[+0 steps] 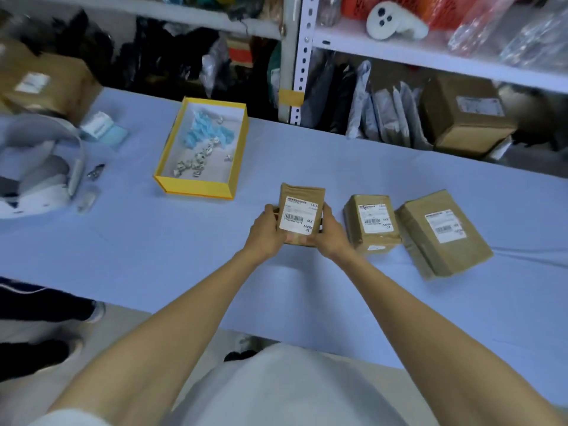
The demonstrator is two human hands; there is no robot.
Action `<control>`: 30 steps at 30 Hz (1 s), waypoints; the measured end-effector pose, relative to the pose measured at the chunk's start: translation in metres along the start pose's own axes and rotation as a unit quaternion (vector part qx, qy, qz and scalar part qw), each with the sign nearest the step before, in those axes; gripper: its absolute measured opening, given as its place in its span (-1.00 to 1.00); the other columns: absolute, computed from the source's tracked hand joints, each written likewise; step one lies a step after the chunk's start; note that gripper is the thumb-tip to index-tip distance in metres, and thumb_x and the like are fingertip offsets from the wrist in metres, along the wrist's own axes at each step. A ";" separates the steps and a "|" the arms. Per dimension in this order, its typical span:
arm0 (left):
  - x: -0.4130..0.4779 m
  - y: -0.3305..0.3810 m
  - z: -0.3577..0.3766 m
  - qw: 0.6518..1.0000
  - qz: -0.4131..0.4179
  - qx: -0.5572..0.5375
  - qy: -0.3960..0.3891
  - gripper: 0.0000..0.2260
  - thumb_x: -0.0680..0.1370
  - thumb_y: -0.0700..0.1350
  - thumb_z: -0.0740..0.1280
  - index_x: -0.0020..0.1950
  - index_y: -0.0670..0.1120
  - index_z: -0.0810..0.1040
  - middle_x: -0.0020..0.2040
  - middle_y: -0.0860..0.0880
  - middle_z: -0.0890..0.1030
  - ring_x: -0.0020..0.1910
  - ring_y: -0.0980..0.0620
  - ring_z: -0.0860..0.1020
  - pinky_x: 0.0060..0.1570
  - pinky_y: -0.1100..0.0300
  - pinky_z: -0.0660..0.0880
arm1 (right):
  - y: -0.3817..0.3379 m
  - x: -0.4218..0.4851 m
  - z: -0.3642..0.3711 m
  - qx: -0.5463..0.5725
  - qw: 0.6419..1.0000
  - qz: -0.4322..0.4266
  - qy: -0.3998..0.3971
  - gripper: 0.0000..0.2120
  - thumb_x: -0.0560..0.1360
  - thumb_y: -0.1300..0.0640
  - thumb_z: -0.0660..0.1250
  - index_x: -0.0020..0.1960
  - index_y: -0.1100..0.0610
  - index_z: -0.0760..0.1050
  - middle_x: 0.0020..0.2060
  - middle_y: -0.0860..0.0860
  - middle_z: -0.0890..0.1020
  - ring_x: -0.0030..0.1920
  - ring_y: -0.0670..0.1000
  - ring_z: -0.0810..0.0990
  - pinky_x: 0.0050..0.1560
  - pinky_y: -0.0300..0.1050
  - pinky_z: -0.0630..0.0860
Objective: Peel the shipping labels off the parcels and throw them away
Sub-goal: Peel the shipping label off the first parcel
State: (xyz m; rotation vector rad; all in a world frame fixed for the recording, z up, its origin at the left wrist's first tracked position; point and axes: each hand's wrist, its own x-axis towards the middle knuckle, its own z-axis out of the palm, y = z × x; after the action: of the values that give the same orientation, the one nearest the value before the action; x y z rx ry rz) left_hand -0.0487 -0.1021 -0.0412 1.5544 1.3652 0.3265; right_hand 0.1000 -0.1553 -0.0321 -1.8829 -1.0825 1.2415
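A small brown parcel [302, 192] is held up over the light blue table [153, 241], gripped on its left side by my left hand [266, 233] and on its right side by my right hand [331, 236]. Its white shipping label [297, 213] faces me, flat and stuck down. To the right, a second brown parcel [373, 238] lies on the table with a white label [375, 214]. A larger brown parcel [445, 256] lies further right, its label [444, 226] also in place.
A yellow open box [196, 187] holding crumpled label scraps stands at the left of the parcels. White headgear [40, 167] and a cardboard box [46, 84] sit at the far left. Shelves with bags and boxes [461, 118] rise behind the table.
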 end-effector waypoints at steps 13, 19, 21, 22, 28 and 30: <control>-0.017 -0.013 -0.008 0.995 0.059 -0.069 -0.041 -0.26 0.37 -0.21 0.53 0.44 0.02 0.24 0.10 -0.09 0.55 -0.09 0.07 0.59 -0.27 0.44 0.52 | 0.016 -0.013 0.014 -0.033 0.997 -0.045 0.061 -0.29 0.33 0.21 0.52 0.34 0.11 0.20 0.24 0.09 0.40 0.27 0.05 0.42 0.13 -0.17 0.45; -0.018 -0.020 0.001 0.991 0.084 -0.104 -0.004 -0.25 0.27 -0.16 0.59 0.35 0.15 0.32 0.10 -0.05 0.60 0.00 0.18 0.59 -0.19 0.44 0.52 | 0.023 -0.018 0.018 0.023 0.998 -0.035 0.035 -0.09 0.22 0.01 0.55 0.38 0.05 0.06 0.18 -0.04 0.58 0.18 -0.01 0.58 0.16 -0.06 0.56; -0.016 -0.023 0.006 0.990 0.095 -0.099 0.014 -0.26 0.29 -0.12 0.59 0.36 0.18 0.31 0.12 -0.01 0.59 0.09 0.13 0.56 -0.09 0.34 0.56 | 0.024 -0.017 0.018 0.025 0.998 -0.037 0.035 -0.09 0.24 0.04 0.52 0.42 0.04 0.07 0.17 -0.06 0.58 0.19 -0.02 0.58 0.16 -0.08 0.56; -0.015 -0.024 0.008 0.990 0.097 -0.096 0.023 -0.25 0.30 -0.13 0.58 0.37 0.19 0.30 0.16 -0.01 0.56 0.15 0.09 0.54 -0.01 0.23 0.58 | 0.023 -0.016 0.017 0.025 0.998 -0.039 0.032 -0.11 0.28 0.10 0.53 0.43 0.03 0.07 0.17 -0.06 0.58 0.19 -0.01 0.58 0.16 -0.10 0.56; -0.008 -0.018 0.009 0.985 0.107 -0.130 0.038 -0.33 0.25 -0.20 0.50 0.25 0.25 0.38 0.22 0.02 0.48 0.22 0.05 0.51 0.08 0.09 0.59 | 0.028 -0.009 0.018 0.014 0.998 -0.043 0.041 -0.20 0.38 0.24 0.49 0.44 0.00 0.09 0.14 -0.11 0.56 0.17 -0.06 0.57 0.10 -0.27 0.54; -0.006 -0.015 0.009 0.985 0.104 -0.134 0.034 -0.34 0.23 -0.18 0.51 0.23 0.23 0.38 0.21 0.01 0.49 0.21 0.04 0.51 0.04 0.16 0.59 | 0.029 -0.007 0.019 0.011 0.998 -0.047 0.046 -0.21 0.38 0.27 0.48 0.43 -0.04 0.11 0.16 -0.11 0.56 0.18 -0.07 0.56 0.10 -0.27 0.54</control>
State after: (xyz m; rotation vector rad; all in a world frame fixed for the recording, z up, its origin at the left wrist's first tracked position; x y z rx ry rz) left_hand -0.0532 -0.1133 -0.0553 1.4713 1.1576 0.6690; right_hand 0.0894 -0.1740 -0.0599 -1.8321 -1.0899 1.0991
